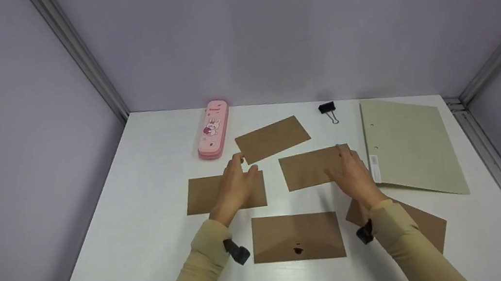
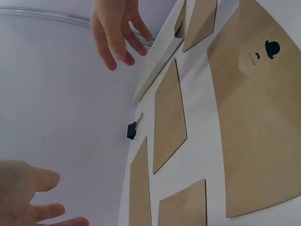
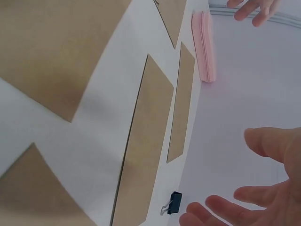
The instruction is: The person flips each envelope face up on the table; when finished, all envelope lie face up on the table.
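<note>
**Both hands spread over brown envelopes**

Left hand (image 1: 235, 182) wide, fingers relaxed, holding nothing, over the left envelope (image 1: 204, 195). Right hand (image 1: 353, 175) wide too, empty, at the right end of the middle envelope (image 1: 311, 168), just left of the grey folder (image 1: 408, 147). Best to slide envelopes flat, fingertips at the edges. Bare bench (image 1: 146, 233) left of the folder, beyond the envelopes, gives room; binder clip (image 1: 327, 109) and pink pencil case (image 1: 213, 129) lie behind.

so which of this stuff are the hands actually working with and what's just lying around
In hand:
- left hand above the left envelope
- right hand above the middle envelope

Lying about:
- pink pencil case
- binder clip
- grey folder
- far envelope
- near envelope
</note>
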Tool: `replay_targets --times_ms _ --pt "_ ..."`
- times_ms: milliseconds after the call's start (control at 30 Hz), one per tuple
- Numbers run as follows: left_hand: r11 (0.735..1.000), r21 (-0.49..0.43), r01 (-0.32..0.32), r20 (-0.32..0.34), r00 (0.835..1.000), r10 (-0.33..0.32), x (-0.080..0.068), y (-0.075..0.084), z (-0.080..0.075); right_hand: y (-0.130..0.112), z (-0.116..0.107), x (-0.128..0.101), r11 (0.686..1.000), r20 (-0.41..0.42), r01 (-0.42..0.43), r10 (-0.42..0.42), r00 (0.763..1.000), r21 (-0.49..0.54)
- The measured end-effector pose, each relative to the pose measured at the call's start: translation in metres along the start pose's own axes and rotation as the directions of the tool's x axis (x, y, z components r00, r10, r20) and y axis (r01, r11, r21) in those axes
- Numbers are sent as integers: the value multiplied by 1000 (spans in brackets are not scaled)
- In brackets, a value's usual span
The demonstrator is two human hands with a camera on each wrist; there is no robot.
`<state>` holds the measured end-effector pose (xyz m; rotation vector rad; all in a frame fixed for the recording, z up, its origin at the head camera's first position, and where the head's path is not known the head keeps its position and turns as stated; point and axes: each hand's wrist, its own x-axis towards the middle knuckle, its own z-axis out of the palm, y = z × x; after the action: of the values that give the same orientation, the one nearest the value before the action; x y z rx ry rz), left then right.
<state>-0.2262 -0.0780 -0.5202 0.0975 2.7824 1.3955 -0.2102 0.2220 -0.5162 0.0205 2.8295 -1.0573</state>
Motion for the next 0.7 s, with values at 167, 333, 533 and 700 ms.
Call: replay_targets --times_ms 167,333,533,700 --pt "999 -29 43 15 999 -43 36 0 2 -10 3 40 999 1 2 -2 1000 37" --pt "995 -85 57 -15 998 -59 65 0 7 -21 17 73 999 29 -31 30 999 26" --pt "958 -237 160 39 987 -155 84 3 18 -27 41 96 998 98 -55 51 994 36" --pt "933 -275 232 88 972 -216 83 1 30 -27 50 108 998 164 -59 55 985 18"
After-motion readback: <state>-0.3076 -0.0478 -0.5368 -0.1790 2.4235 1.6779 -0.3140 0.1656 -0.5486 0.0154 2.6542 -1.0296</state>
